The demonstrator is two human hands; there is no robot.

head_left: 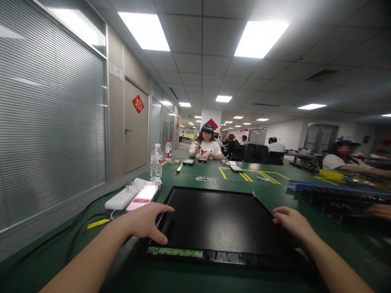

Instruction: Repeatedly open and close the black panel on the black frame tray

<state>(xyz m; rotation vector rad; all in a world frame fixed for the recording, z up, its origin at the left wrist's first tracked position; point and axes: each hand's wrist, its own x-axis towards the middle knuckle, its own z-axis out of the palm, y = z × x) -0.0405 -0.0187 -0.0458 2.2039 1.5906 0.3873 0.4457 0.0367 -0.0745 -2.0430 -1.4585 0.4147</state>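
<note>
A black LCD screen panel [214, 219] lies face up on the green table in front of me. Along its near edge runs a strip of green circuit board [174, 252] beside a dark frame strip. My left hand [149, 223] is over the panel's left edge, with thumb and fingers spread wide apart. At the right edge, my right hand [291, 223] has its fingers curled together and closed on the panel's rim; the exact contact of the fingertips is hard to see.
Left of the panel lie a phone [142, 198] and a white power bank [119, 198] with cables. Behind them stands a water bottle [156, 162]. A co-worker [206, 148] sits across the table [189, 193]. At right are dark, blurred parts [324, 203] and another person's hand [378, 211].
</note>
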